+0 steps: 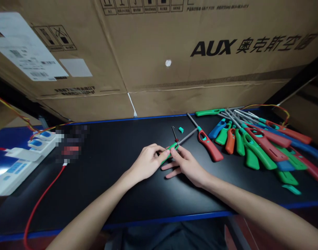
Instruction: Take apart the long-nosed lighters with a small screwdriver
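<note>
Over the middle of the black table, my left hand (148, 160) grips the handle of a green long-nosed lighter (165, 158), thumb on top. My right hand (188, 166) pinches the same lighter near its front end with thumb and index finger, the other fingers spread below. A grey metal tube (188, 136) extends from there up to the right. Just beyond my fingers lies a thin dark rod with a red part (176, 139), and a small teal plastic piece (181, 130) sits by it. A red lighter (210, 144) rests to the right of my hands.
Several red, green, blue and orange lighters (260, 144) are heaped at the right. A loose teal piece (292, 189) lies near the front edge. At left stand a white power strip (20, 163) and a red cable (41, 198). A large cardboard box (153, 45) closes off the back.
</note>
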A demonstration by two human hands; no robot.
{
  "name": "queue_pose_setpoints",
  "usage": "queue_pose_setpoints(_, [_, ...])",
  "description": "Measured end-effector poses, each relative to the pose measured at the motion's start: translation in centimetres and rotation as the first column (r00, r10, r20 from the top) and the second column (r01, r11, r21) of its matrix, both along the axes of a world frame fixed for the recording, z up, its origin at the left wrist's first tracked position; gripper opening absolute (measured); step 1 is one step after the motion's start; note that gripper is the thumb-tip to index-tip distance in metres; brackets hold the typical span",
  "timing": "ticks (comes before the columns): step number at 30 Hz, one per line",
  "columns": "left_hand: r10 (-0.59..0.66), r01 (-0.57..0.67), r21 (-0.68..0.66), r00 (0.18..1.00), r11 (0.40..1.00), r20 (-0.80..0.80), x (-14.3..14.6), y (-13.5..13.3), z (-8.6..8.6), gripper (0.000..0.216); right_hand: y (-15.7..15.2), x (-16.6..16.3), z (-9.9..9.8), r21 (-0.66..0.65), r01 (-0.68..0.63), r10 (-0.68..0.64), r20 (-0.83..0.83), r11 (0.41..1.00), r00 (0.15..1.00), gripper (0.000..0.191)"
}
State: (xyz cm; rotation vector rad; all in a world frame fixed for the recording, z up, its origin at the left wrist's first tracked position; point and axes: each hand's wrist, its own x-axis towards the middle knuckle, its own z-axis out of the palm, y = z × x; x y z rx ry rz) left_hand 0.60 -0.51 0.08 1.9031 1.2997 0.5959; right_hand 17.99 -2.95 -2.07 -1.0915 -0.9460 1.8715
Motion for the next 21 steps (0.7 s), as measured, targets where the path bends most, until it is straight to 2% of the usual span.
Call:
queue_pose_setpoints(3, [0.076,-0.076,0.0,0.996,0.997,0.043,-0.4,0.3,0.4,0.045,-0.1,0.0,-0.3,-0.016,0.04,-0.04,-0.006,0.999,0.999,0.036])
queue_pose_setpoints(6, [0.221,-0.21,-0.097,0.968,0.973,0.122,-1.2,1.0,0.9,0.049,0.0,-0.1,-0.3,-0.051,0.081,-0.081,0.006,0.995,0.997,0.029])
queue_pose_setpoints(9, [0.264,-0.251,-0.142,0.961,0.957,0.079,-2.6,2.1,0.9,0.053,0.1,0.0,0.0,-0.074,0.085,-0.084,0.009,0.994,0.996,0.025])
queue_pose_setpoints(12, [0.204,-0.208,-0.007,0.965,0.978,-0.164,-4.0,3.2,0.4,0.046,0.1,0.1,0.3,-0.098,0.079,-0.078,0.02,0.992,0.997,0.022])
queue_pose_setpoints(15, [0.23,-0.136,0.241,0.876,0.961,-0.423,-5.0,3.7,0.0,0.033,0.1,0.3,0.3,-0.111,0.055,-0.048,0.066,0.992,0.997,0.019])
queue_pose_setpoints(18, [0.29,-0.084,0.412,0.833,0.907,-0.47,-4.5,3.0,0.3,0.031,0.2,0.3,0.1,-0.11,0.023,-0.005,0.159,0.994,0.987,0.022])
queue_pose_setpoints(20, [0.244,-0.03,0.429,0.857,0.903,-0.454,-3.5,1.9,0.7,0.033,0.5,0.4,-0.2,-0.089,0.004,0.019,0.25,0.996,0.968,0.025])
queue_pose_setpoints(21, [0.183,0.015,0.402,0.874,0.915,-0.45,-2.9,1.3,0.9,0.034,0.7,0.5,-0.3,-0.066,-0.011,0.03,0.305,0.998,0.952,0.027])
